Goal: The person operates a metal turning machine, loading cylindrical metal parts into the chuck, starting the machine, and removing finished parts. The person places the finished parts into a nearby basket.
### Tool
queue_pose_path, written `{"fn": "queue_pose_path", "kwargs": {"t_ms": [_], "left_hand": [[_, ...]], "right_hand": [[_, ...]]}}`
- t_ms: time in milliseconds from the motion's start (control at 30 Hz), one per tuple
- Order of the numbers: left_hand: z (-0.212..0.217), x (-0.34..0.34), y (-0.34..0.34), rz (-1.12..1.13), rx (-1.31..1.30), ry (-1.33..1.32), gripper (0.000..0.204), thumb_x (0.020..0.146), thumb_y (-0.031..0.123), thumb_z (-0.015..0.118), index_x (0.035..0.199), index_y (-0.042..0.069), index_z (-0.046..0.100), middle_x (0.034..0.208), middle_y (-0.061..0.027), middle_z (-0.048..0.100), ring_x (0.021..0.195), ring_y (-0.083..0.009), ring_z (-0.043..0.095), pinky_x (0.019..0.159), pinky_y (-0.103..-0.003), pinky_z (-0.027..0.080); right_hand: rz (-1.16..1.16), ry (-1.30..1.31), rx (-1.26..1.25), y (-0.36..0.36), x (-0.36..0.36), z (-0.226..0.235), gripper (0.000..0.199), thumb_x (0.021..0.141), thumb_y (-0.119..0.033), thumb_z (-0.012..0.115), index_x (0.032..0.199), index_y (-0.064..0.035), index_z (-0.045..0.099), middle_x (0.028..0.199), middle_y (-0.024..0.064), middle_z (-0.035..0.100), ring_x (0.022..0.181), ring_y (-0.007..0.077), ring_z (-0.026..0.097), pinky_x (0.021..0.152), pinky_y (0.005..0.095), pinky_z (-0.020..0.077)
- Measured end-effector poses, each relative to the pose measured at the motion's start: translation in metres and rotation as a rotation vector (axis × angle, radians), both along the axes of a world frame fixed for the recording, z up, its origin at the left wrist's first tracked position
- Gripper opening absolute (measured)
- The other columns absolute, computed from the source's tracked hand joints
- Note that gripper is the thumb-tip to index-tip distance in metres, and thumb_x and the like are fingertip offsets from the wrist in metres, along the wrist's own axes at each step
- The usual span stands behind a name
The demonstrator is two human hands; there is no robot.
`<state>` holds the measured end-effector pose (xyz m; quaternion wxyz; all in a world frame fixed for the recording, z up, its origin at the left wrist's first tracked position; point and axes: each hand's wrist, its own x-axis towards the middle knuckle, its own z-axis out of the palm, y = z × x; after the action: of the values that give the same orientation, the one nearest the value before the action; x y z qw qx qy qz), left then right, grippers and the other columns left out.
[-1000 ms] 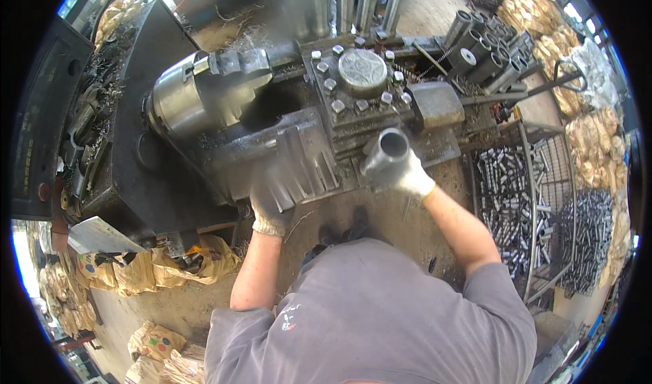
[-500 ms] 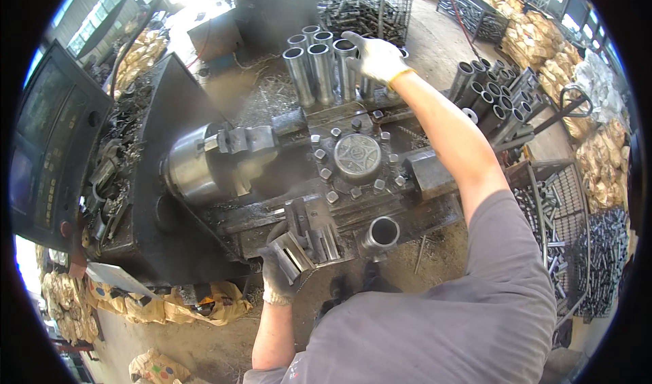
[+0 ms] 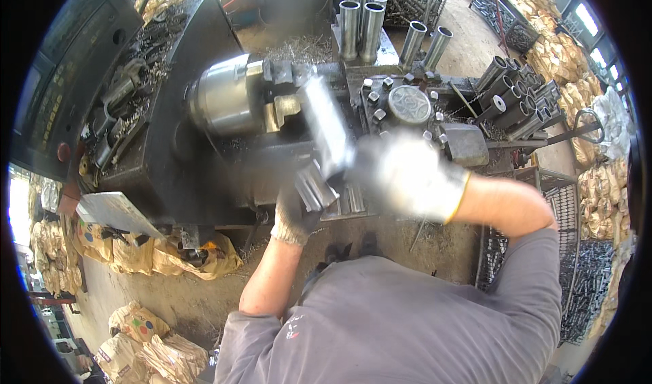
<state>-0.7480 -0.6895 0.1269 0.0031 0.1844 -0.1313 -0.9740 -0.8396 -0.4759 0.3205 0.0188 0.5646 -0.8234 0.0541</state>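
Observation:
My left hand (image 3: 293, 211), in a knitted glove with a dark palm, is closed around a grooved metal block (image 3: 316, 187) by the front of the lathe. My right hand (image 3: 414, 177), in a whitish glove smeared by motion, grips the lower end of a shiny metal tube (image 3: 326, 122). That tube is tilted and blurred, just above the block. To its left are the lathe chuck (image 3: 227, 99) and its stepped jaws (image 3: 282, 111). Behind my right hand sits the tool post (image 3: 409, 104), ringed by square-headed bolts. My right fingers are partly blurred.
Several upright metal tubes (image 3: 371, 31) stand at the back of the lathe. Darker tubes (image 3: 513, 95) are stacked at the right. A wire basket (image 3: 577, 214) stands at the right, a control panel (image 3: 75, 78) at the left. Sacks (image 3: 197, 255) lie on the floor.
My right hand has come back from the standing tubes toward me and now has a tube near the block. My left hand keeps the block. The view has shifted.

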Motion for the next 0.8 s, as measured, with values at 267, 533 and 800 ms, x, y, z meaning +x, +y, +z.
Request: {"fn": "queue_pose_path", "kwargs": {"t_ms": [267, 533, 800], "left_hand": [[-0.053, 0.047, -0.048, 0.059, -0.166, -0.111, 0.035, 0.106, 0.036, 0.068, 0.125, 0.008, 0.062, 0.106, -0.0132, 0.072, 0.092, -0.0291, 0.074, 0.077, -0.046, 0.066], [-0.057, 0.038, -0.058, 0.075, -0.863, -0.212, 0.035, 0.093, 0.003, 0.074, 0.125, 0.003, 0.060, 0.104, -0.0123, 0.072, 0.082, -0.0254, 0.074, 0.071, -0.040, 0.067], [0.004, 0.017, 0.002, -0.014, -0.314, 0.252, 0.072, 0.109, 0.058, 0.052, 0.155, 0.003, 0.052, 0.154, -0.0197, 0.059, 0.142, -0.0364, 0.056, 0.123, -0.052, 0.040]], "right_hand": [[-0.714, -0.281, -0.268, -0.030, 0.069, -0.236, 0.052, 0.090, -0.024, 0.076, 0.134, -0.0020, 0.059, 0.103, 0.0267, 0.074, 0.099, 0.0403, 0.077, 0.078, 0.0540, 0.0632], [-0.745, -1.259, -0.532, -0.039, 0.041, -0.153, 0.038, 0.089, -0.029, 0.080, 0.112, 0.0003, 0.075, 0.091, 0.0236, 0.074, 0.084, 0.0312, 0.075, 0.077, 0.0457, 0.0590], [-0.707, -1.201, -0.448, -0.052, 0.049, -0.163, 0.073, 0.077, -0.038, 0.091, 0.130, 0.0031, 0.065, 0.105, 0.0213, 0.076, 0.088, 0.0320, 0.077, 0.081, 0.0416, 0.0618]]}}
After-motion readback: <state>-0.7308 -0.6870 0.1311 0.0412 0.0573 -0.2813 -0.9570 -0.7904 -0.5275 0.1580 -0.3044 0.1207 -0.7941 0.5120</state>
